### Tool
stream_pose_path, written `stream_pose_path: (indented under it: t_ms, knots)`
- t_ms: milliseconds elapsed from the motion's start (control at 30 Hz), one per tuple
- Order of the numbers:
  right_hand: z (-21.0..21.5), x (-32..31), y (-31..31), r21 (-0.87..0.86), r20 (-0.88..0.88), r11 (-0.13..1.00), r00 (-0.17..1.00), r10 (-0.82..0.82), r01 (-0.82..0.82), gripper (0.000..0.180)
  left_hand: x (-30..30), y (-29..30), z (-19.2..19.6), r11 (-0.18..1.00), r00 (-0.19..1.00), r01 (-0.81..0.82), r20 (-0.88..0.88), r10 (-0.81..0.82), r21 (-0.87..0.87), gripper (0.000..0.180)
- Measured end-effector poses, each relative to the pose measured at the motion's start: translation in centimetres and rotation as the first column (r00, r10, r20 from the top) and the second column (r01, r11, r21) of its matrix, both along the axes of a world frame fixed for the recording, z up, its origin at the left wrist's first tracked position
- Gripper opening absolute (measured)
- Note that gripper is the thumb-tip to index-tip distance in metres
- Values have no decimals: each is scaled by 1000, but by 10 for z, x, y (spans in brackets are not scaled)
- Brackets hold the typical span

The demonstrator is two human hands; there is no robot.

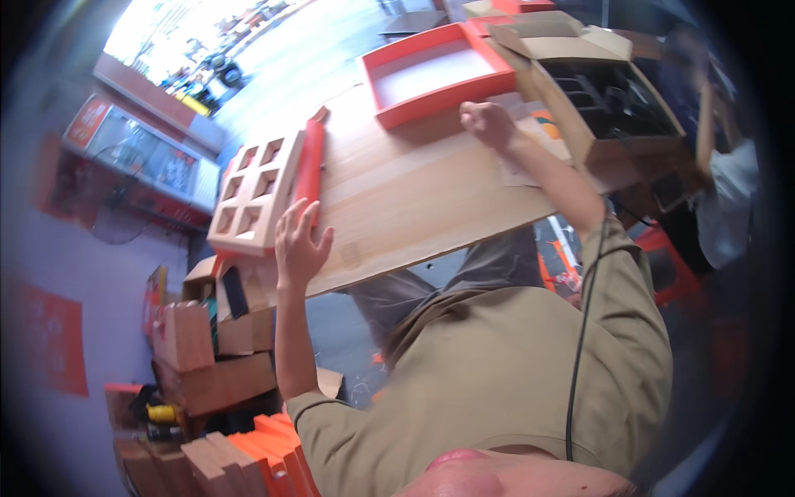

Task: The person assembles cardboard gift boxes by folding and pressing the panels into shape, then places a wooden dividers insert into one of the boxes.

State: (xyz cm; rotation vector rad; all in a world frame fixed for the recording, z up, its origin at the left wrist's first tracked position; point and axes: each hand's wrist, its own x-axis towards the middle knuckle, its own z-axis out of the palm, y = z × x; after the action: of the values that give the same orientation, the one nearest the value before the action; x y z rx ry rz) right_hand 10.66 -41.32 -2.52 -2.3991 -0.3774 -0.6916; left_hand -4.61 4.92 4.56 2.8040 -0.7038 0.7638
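Note:
My left hand is open, its fingers spread at the near end of a long red strip on the table. Touching or just above it, I cannot tell. Left of the strip lies a pale insert tray with several square compartments, tilted toward the table's left edge. Farther right, my right hand is closed, fingers curled, beside the near wall of a shallow red box with a white inside. What the curled fingers hold, if anything, is hidden.
An open brown carton with dark contents stands at the right of the wooden table, near another person. A printed sheet lies beside it. Cardboard boxes and orange pieces are stacked at lower left.

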Motion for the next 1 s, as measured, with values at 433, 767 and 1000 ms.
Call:
stream_pose_path:
  t_ms: [433,767,1000]
  knots:
    - [71,-38,-42,461,206,887,971,-119,11,16,60,-297,-70,937,886,349,-332,-322,24,60]
    - [-25,-126,-63,-309,-165,837,842,-514,451,62,62,-313,-71,909,852,407,-319,-415,-95,53]
    - [-12,-125,-47,38,-191,967,952,-241,252,58,90,-316,-83,743,725,184,-422,-545,-644,46]
